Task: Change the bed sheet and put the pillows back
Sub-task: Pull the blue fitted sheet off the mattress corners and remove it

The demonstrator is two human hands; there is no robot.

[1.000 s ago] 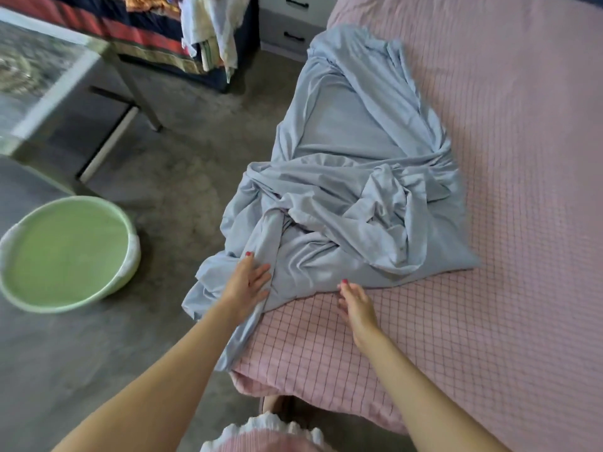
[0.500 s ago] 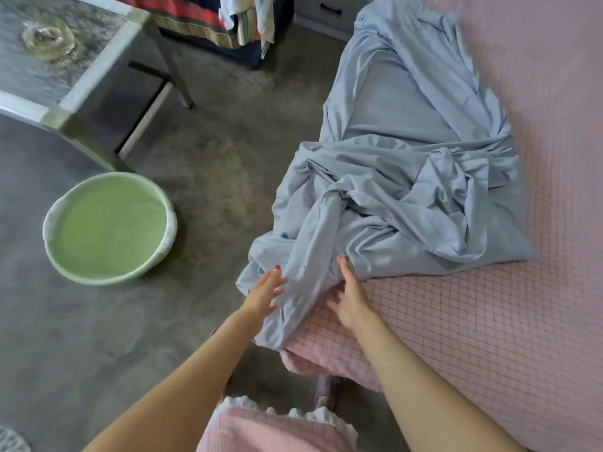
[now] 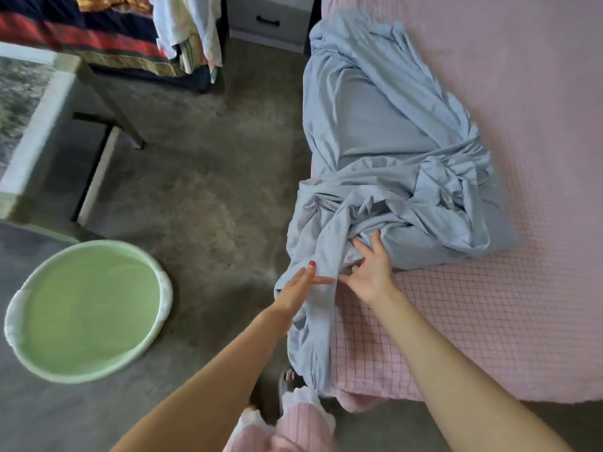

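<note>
A crumpled light blue sheet lies along the left side of the bed, its near end hanging over the corner toward the floor. The bed is covered by a pink checked sheet. My left hand lies with straight fingers against the hanging blue fold at the corner. My right hand is spread on the blue sheet just beside it, fingers reaching into the folds. No pillows are in view.
A green round basin stands on the grey floor to the left. A table with metal legs is at the far left. Behind it are a striped blanket with hanging clothes and a grey drawer unit.
Both hands have moved closer together on the near end of the blue sheet. My right hand went from the pink sheet's edge up into the blue folds.
</note>
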